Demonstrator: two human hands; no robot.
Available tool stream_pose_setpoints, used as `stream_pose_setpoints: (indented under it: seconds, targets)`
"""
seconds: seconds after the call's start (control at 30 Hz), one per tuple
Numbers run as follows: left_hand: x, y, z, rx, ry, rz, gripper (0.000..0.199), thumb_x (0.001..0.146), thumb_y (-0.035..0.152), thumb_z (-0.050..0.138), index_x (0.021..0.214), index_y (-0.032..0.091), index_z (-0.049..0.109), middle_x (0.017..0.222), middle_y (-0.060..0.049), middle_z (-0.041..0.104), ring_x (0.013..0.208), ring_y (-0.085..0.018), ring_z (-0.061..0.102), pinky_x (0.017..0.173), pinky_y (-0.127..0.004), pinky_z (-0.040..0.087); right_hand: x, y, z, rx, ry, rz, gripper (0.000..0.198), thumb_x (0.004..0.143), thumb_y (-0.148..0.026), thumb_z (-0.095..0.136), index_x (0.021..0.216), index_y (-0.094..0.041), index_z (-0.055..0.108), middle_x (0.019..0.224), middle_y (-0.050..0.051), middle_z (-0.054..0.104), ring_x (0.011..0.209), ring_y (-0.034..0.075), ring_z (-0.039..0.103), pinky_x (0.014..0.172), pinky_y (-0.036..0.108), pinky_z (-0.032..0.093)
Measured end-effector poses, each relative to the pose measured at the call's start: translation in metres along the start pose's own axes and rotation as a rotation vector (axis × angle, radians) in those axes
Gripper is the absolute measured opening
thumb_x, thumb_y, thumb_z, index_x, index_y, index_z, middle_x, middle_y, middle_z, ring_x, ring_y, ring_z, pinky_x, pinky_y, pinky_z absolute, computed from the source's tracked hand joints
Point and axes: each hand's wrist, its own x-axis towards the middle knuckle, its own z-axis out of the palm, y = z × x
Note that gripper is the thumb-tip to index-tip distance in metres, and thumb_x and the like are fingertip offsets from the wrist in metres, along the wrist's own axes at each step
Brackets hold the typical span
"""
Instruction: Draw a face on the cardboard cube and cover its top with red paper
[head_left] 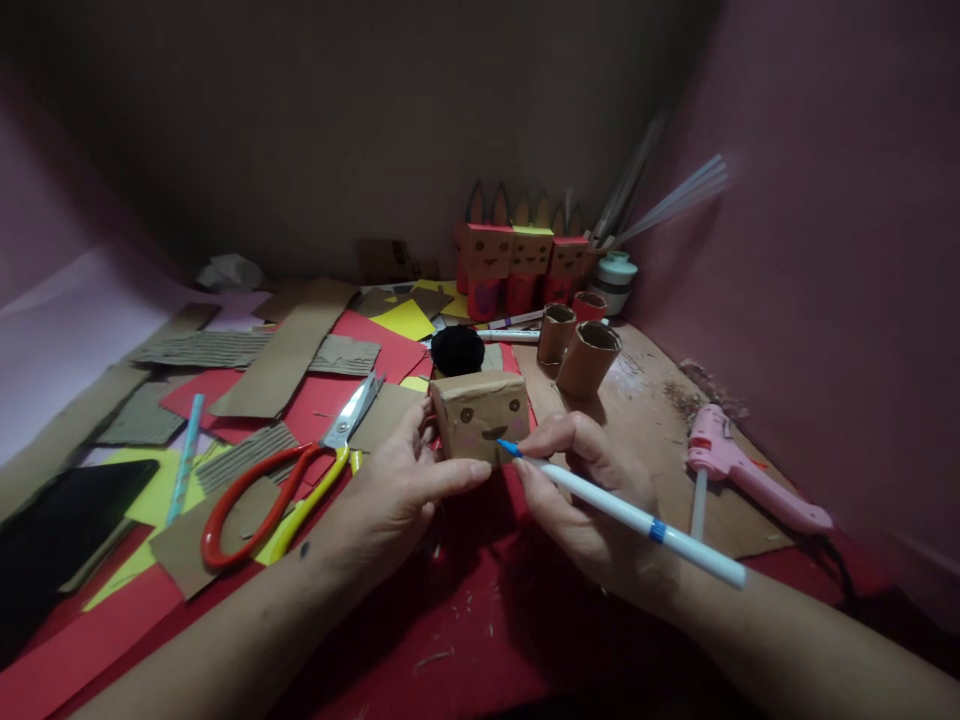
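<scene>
My left hand [409, 475] is closed on a small cardboard box [469, 440], its thumb along the lower front edge. On the box's front are two round eyes, pinkish cheeks and a dark open mouth. In the fingers of my right hand [592, 490] is a white felt-tip pen [615, 510] with a blue tip and a blue band. The pen's tip lies at the right side of the drawn mouth; whether it touches the cardboard I cannot tell. Just behind the box is a round black object [457, 350].
Scissors [307, 480] lie left among cardboard strips [289, 345] and coloured paper. Several cardboard tubes [590, 360] stand right of the box. A pink glue gun [750, 470] rests at far right. Behind stand cardboard figures [489, 255] and a lidded jar [615, 282].
</scene>
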Motion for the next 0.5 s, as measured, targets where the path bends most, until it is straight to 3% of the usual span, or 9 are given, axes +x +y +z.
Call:
stream_pose_setpoints:
  seconds: [0.23,0.5]
  targets:
    - [-0.0015,-0.0005,-0.0009,0.026,-0.042,0.01,0.063,0.071,0.014,0.084,0.129,0.022,0.062,0.134,-0.009,0.07,0.129,-0.033,0.062,0.102,-0.038,0.053,-0.0003,0.0008,-0.0011,-0.005,-0.026,0.0,0.01,0.087,-0.016,0.063,0.085,-0.024,0.057,0.062,-0.008,0.049,0.046,0.007,0.04,0.041,0.021,0.031]
    - [-0.0018,0.0012,-0.0007,0.039,-0.005,-0.02,0.067,0.068,0.016,0.086,0.129,0.02,0.059,0.132,-0.011,0.071,0.129,-0.034,0.061,0.102,-0.039,0.052,-0.0004,0.0003,0.0001,-0.028,-0.038,-0.001,0.011,0.088,-0.015,0.063,0.086,-0.024,0.057,0.061,-0.008,0.049,0.046,0.007,0.04,0.04,0.022,0.03]
